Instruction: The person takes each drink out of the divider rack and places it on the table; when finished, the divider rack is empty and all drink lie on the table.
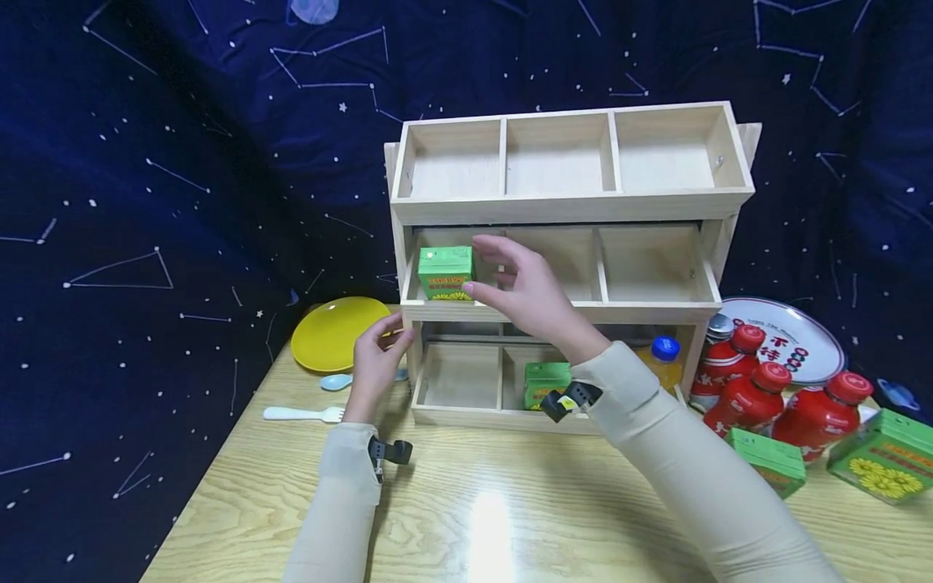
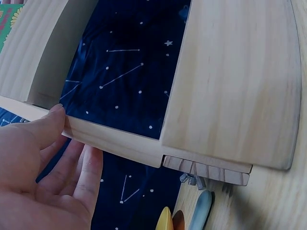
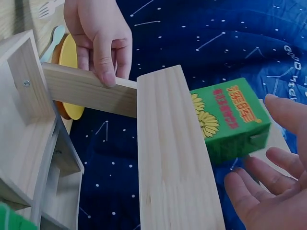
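A person's right hand [image 1: 526, 290], its fingers spread and holding nothing, hovers just right of a green flower-printed drink carton [image 1: 446, 273] standing in the left compartment [image 1: 437, 237] of the wooden rack's [image 1: 576, 208] middle tier [image 1: 619, 313]. The left hand [image 1: 375, 362] pinches the rack's left upright [image 2: 120, 145] between thumb and fingers. Good handling here would call for a firm brace from that hand against any nudge, light fingertip pressure to square the carton with its compartment, and a wrist raised well clear of the second green carton [image 1: 545, 379] below.
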The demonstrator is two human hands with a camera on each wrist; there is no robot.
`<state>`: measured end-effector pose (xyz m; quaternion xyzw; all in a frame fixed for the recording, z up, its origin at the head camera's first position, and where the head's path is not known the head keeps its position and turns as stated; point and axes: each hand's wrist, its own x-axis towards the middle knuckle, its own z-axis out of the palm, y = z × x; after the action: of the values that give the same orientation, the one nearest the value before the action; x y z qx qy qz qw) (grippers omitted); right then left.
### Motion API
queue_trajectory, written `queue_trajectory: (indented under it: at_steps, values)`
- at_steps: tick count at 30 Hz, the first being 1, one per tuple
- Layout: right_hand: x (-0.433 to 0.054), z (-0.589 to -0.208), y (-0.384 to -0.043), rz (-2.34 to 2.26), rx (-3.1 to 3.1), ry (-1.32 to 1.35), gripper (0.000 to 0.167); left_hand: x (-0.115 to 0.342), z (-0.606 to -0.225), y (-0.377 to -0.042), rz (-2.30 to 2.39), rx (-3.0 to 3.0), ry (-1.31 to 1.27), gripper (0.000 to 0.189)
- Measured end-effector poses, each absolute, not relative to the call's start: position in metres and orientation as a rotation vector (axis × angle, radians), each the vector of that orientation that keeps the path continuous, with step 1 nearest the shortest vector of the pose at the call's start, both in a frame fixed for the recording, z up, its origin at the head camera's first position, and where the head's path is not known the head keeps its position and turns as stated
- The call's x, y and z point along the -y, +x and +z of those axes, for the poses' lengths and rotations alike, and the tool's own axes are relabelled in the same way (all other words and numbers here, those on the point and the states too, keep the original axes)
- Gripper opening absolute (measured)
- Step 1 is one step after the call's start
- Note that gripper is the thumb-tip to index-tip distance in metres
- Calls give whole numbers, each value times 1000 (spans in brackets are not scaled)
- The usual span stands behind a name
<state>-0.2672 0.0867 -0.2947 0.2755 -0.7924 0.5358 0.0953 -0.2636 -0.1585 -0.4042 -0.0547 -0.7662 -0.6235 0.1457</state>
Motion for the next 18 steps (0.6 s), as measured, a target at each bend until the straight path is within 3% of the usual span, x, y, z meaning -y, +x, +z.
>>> queue_trajectory:
  at_steps: [7,18]
  values:
    - [-67,-294,-279,1496,2427,809,65,164,-429,-282,-1810,2189,-147,39]
    - [-57,-296,-279,1436,2388,729,50,168,-439,-288,-1764,2183,-155,37]
